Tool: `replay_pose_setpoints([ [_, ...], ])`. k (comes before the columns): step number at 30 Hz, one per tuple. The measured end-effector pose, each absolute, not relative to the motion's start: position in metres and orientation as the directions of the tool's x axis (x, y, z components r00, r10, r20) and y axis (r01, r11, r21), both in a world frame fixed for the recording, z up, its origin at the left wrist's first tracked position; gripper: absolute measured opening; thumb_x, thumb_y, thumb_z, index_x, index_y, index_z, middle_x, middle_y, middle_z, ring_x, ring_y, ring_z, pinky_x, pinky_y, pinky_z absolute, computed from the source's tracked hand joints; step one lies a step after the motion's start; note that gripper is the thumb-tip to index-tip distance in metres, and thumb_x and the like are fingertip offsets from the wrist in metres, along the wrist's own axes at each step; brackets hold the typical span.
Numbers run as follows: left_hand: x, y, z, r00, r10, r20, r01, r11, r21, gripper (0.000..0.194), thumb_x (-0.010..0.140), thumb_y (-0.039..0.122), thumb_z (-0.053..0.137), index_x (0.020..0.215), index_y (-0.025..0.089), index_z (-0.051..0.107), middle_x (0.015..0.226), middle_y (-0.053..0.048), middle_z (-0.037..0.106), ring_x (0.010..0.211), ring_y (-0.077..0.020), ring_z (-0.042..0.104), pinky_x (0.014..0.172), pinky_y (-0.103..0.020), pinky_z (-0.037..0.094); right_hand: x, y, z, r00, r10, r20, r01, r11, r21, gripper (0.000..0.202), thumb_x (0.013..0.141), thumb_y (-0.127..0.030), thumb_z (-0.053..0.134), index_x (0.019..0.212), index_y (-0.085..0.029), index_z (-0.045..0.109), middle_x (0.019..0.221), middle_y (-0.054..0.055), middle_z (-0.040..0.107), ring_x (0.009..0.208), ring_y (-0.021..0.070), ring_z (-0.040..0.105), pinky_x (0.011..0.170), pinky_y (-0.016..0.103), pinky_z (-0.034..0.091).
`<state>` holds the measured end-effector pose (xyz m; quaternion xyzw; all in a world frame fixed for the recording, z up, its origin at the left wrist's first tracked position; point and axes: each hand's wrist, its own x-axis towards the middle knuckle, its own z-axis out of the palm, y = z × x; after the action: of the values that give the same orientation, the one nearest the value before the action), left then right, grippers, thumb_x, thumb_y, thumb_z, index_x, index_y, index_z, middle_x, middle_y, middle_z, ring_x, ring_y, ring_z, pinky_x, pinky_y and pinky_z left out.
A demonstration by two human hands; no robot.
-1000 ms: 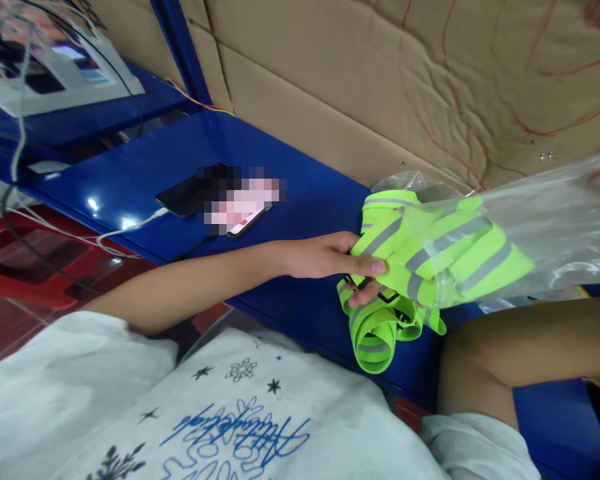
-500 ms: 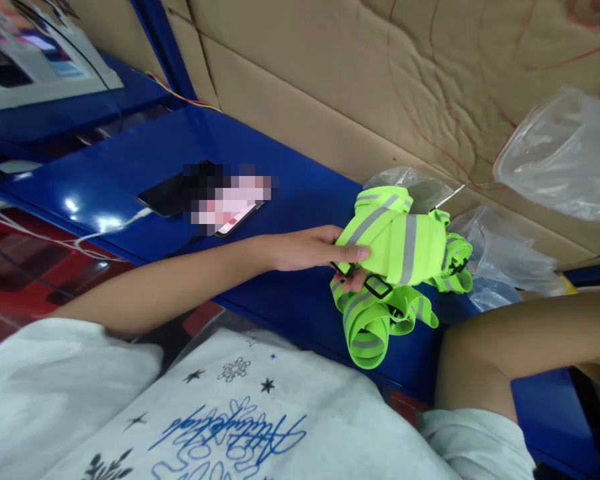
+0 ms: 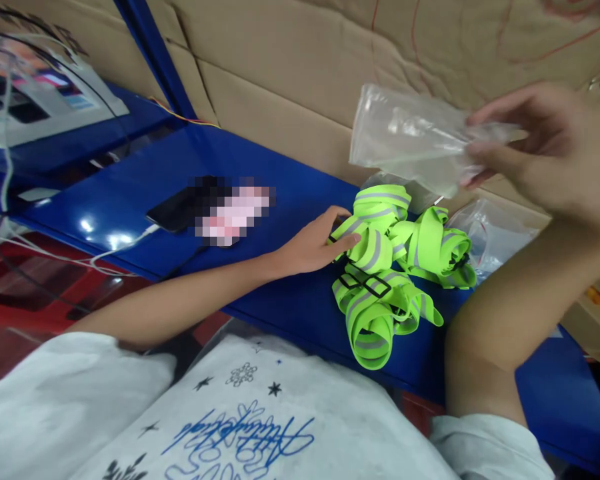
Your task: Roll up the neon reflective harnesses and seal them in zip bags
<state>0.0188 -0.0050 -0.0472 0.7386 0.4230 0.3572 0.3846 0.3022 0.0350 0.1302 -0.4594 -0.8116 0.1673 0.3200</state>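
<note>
Pinching one end of a clear, crumpled plastic bag [image 3: 405, 137] tightly between thumb and fingers, the right hand [image 3: 545, 150] leaves most of it free, apparently clear of the lime-green, grey-striped straps [image 3: 375, 250]. These lie in looped bundles on the glossy blue tabletop [image 3: 300, 183]. The left hand [image 3: 313, 247] is half curled at their edge, thumb on a strap, perhaps steadying it; how firmly, I cannot tell. Creased brown cardboard [image 3: 300, 93] stands behind.

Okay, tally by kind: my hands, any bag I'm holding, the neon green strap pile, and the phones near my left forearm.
Hands: 2, left hand and right hand
Held plastic bag: 1
Strap pile: 1, individual straps too tangled to count
Phones: 2, black phone and blurred-out phone
Total: 6
</note>
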Motion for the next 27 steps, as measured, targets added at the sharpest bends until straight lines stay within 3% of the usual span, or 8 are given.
replay_pose_setpoints([
  [3, 0.021, -0.008, -0.050, 0.412, 0.860, 0.302, 0.355, -0.457, 0.816, 0.057, 0.101, 0.059, 0.054, 0.138, 0.016, 0.048, 0.141, -0.017, 0.056, 0.129, -0.0282, 0.057, 0.100, -0.040, 0.055, 0.272, 0.056, 0.114, -0.399, 0.843, 0.359, 0.618, 0.537, -0.574, 0.036, 0.093, -0.052, 0.076, 0.118, -0.027, 0.068, 0.131, 0.006, 0.067, 0.076, 0.0099, 0.072, 0.063, 0.026, 0.063],
  [5, 0.022, -0.011, -0.052, 0.428, 0.843, 0.325, 0.390, -0.497, 0.775, 0.054, 0.101, 0.054, 0.056, 0.141, 0.017, 0.046, 0.142, -0.017, 0.052, 0.129, -0.0285, 0.056, 0.109, -0.046, 0.053, 0.259, 0.072, 0.103, -0.449, 0.822, 0.351, 0.578, 0.567, -0.587, 0.040, 0.095, -0.046, 0.076, 0.128, -0.027, 0.064, 0.144, 0.006, 0.062, 0.102, 0.0129, 0.073, 0.081, 0.026, 0.067],
  [7, 0.022, -0.013, -0.051, 0.443, 0.829, 0.343, 0.395, -0.523, 0.755, 0.052, 0.101, 0.048, 0.057, 0.142, 0.019, 0.044, 0.143, -0.017, 0.050, 0.130, -0.0285, 0.054, 0.115, -0.049, 0.049, 0.255, 0.082, 0.096, -0.522, 0.794, 0.311, 0.583, 0.598, -0.550, 0.058, 0.096, -0.043, 0.074, 0.149, -0.030, 0.052, 0.159, 0.006, 0.051, 0.137, 0.0177, 0.061, 0.104, 0.030, 0.063],
  [9, 0.021, -0.013, -0.050, 0.453, 0.814, 0.364, 0.383, -0.547, 0.745, 0.049, 0.100, 0.042, 0.059, 0.141, 0.020, 0.045, 0.143, -0.016, 0.049, 0.135, -0.0286, 0.051, 0.119, -0.050, 0.046, 0.259, 0.085, 0.096, -0.554, 0.799, 0.232, 0.638, 0.587, -0.498, 0.074, 0.097, -0.041, 0.073, 0.162, -0.030, 0.038, 0.169, 0.006, 0.040, 0.151, 0.0208, 0.050, 0.116, 0.036, 0.057],
  [12, 0.019, -0.012, -0.046, 0.455, 0.822, 0.342, 0.386, -0.528, 0.756, 0.046, 0.099, 0.039, 0.059, 0.139, 0.019, 0.047, 0.141, -0.014, 0.050, 0.131, -0.0274, 0.053, 0.117, -0.049, 0.048, 0.274, 0.076, 0.104, -0.518, 0.849, 0.105, 0.732, 0.503, -0.459, 0.071, 0.097, -0.045, 0.072, 0.161, -0.031, 0.044, 0.165, 0.007, 0.048, 0.134, 0.0238, 0.065, 0.104, 0.037, 0.063],
  [16, 0.018, -0.010, -0.046, 0.463, 0.816, 0.346, 0.393, -0.539, 0.745, 0.044, 0.099, 0.036, 0.059, 0.137, 0.015, 0.050, 0.140, -0.015, 0.051, 0.130, -0.0262, 0.054, 0.118, -0.047, 0.047, 0.294, 0.060, 0.116, -0.560, 0.828, -0.024, 0.740, 0.487, -0.464, 0.058, 0.097, -0.058, 0.069, 0.150, -0.037, 0.059, 0.145, 0.002, 0.067, 0.118, 0.0205, 0.072, 0.078, 0.024, 0.065],
  [21, 0.018, -0.005, -0.050, 0.497, 0.792, 0.355, 0.338, -0.553, 0.761, 0.045, 0.099, 0.049, 0.063, 0.131, 0.018, 0.059, 0.132, -0.013, 0.058, 0.129, -0.0257, 0.057, 0.119, -0.046, 0.045, 0.295, 0.046, 0.121, -0.654, 0.756, 0.033, 0.669, 0.598, -0.442, 0.058, 0.097, -0.064, 0.065, 0.148, -0.036, 0.061, 0.129, 0.002, 0.075, 0.113, 0.0211, 0.073, 0.088, 0.035, 0.067],
  [27, 0.017, -0.005, -0.053, 0.717, 0.639, 0.278, 0.259, -0.615, 0.745, 0.088, 0.080, 0.061, 0.086, 0.152, 0.026, 0.051, 0.160, -0.018, 0.044, 0.154, -0.0339, 0.041, 0.132, -0.056, 0.033, 0.288, 0.034, 0.127, -0.698, 0.715, 0.047, 0.650, 0.659, -0.378, 0.058, 0.098, -0.067, 0.059, 0.151, -0.044, 0.056, 0.122, -0.004, 0.077, 0.108, 0.0206, 0.075, 0.094, 0.041, 0.068],
])
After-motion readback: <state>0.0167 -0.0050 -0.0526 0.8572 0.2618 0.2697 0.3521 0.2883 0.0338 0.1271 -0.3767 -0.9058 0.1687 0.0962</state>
